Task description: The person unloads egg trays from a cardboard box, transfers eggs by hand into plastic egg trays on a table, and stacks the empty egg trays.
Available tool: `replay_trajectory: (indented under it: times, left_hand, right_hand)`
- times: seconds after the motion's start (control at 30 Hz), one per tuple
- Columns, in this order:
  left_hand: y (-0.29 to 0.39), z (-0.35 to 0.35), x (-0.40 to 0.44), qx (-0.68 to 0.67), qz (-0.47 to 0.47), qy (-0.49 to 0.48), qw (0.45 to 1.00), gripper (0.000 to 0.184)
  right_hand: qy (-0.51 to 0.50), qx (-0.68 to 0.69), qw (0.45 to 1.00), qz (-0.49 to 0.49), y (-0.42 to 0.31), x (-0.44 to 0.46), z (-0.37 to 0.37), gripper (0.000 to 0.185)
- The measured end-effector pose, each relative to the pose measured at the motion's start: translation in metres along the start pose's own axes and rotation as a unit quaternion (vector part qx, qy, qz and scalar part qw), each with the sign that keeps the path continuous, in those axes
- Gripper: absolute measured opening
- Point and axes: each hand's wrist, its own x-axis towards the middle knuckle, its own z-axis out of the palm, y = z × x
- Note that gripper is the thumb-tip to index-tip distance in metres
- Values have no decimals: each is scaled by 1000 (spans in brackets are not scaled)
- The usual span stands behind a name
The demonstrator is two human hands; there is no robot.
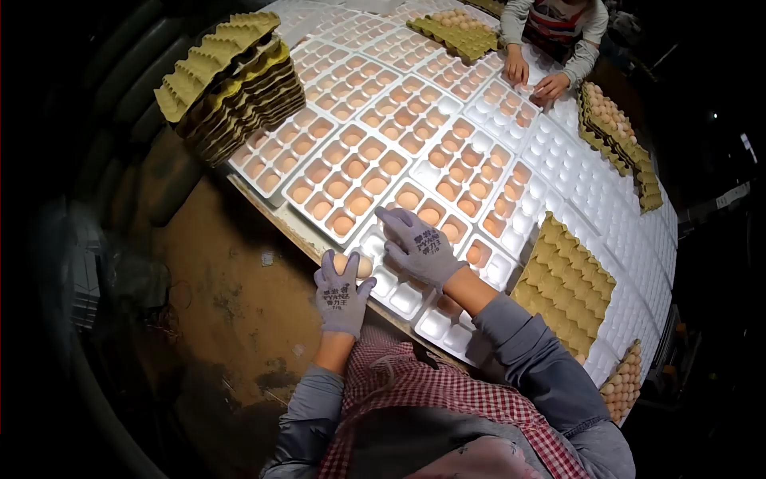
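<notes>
My left hand (341, 297), in a grey-lavender glove with dark print, is closed around pale eggs (363, 267) at the table's near edge. At least two eggs show between its fingers and thumb. My right hand (421, 247), gloved alike, is over a partly filled white egg tray (407, 298). Its index finger and thumb are spread apart, and no egg shows between them; the underside of the palm is hidden. Beyond it, brown eggs (408, 199) sit singly in the tray's compartments. Next to that, on the left, lies a filled white tray (325, 169).
Many white trays of eggs cover the table. A stack of pulp egg flats (239, 92) stands at the left edge, and a pulp flat (565, 286) lies on the right. Opposite, another person's hands (533, 81) work over a tray. Egg-loaded flats (610, 116) sit near them.
</notes>
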Motion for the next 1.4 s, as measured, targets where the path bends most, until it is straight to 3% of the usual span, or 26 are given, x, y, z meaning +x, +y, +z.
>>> replay_trajectory:
  times: [0.03,0.07,0.1,0.13,0.17,0.2,0.23,0.27,0.3,0.33,0.37,0.43,0.47,0.5,0.57,0.63,0.7,0.77,0.8,0.83,0.9,1.03,1.1,1.17,1.37,1.4]
  left_hand:
    - [1,-2,3,19,8,-9,1000,49]
    - [0,-6,4,-16,13,4,1000,47]
    - [-2,-11,2,-50,19,17,998,45]
    - [-2,-19,-2,-50,19,17,998,45]
    - [-1,-27,-6,-170,29,33,984,43]
    - [2,-28,-6,-288,37,51,955,41]
    - [3,-22,-5,-290,30,50,955,41]
    - [2,-14,-7,-252,76,11,965,40]
    - [2,-10,-9,-210,130,-34,968,40]
    - [7,-12,-4,-145,122,-117,975,40]
    - [6,-12,-2,-139,136,-133,972,40]
    - [6,-6,5,-194,124,-145,962,37]
    - [15,-17,7,-232,139,-101,957,37]
    - [18,-14,6,-236,153,-121,952,37]
    - [27,-5,3,-284,280,-92,912,38]
    - [32,12,3,-146,396,-187,887,42]
    - [25,29,-7,-2,391,-245,887,61]
    - [20,35,-10,25,404,-236,884,68]
    - [26,31,-11,-1,398,-232,888,67]
    - [31,25,-10,-22,385,-225,895,65]
    - [43,21,-6,-77,369,-229,897,62]
    - [60,17,12,-175,334,-189,907,51]
    - [57,18,20,-196,345,-157,905,46]
    - [55,17,19,-238,301,-161,909,44]
    - [35,13,11,-279,230,-207,909,39]
    - [30,17,9,-306,208,-211,905,39]
  right_hand:
    - [-27,-55,997,-42,-1,14,13,41]
    - [-125,-135,982,-31,-2,27,22,37]
    - [-124,-136,982,-33,2,33,24,37]
    - [-84,-65,994,-20,9,36,24,35]
    - [-45,5,999,-10,12,40,17,33]
    - [69,67,995,17,18,45,8,30]
    - [144,117,980,71,34,59,6,30]
    - [255,49,965,20,57,71,7,35]
    - [242,37,969,20,76,81,3,39]
    - [174,9,984,41,88,87,0,41]
    - [132,-118,983,58,99,86,3,43]
    - [-5,-110,994,19,123,76,-11,46]
    - [49,-39,997,40,112,57,-21,46]
    - [105,28,992,61,92,33,-38,45]
    - [138,108,982,69,63,-29,-81,40]
    - [212,115,960,141,50,-109,-112,37]
    - [296,96,913,263,49,-199,-136,36]
    - [396,88,837,367,49,-280,-146,36]
    - [353,61,826,435,38,-309,-150,35]
    - [259,39,850,458,38,-338,-145,44]
    - [88,-124,890,429,28,-361,-118,58]
    - [52,-241,857,452,46,-375,-87,67]
    - [105,-301,833,452,53,-379,-77,68]
    - [74,-279,823,489,58,-380,-84,69]
    - [27,-267,864,425,56,-388,-123,62]
    - [131,-215,884,394,42,-379,-129,60]
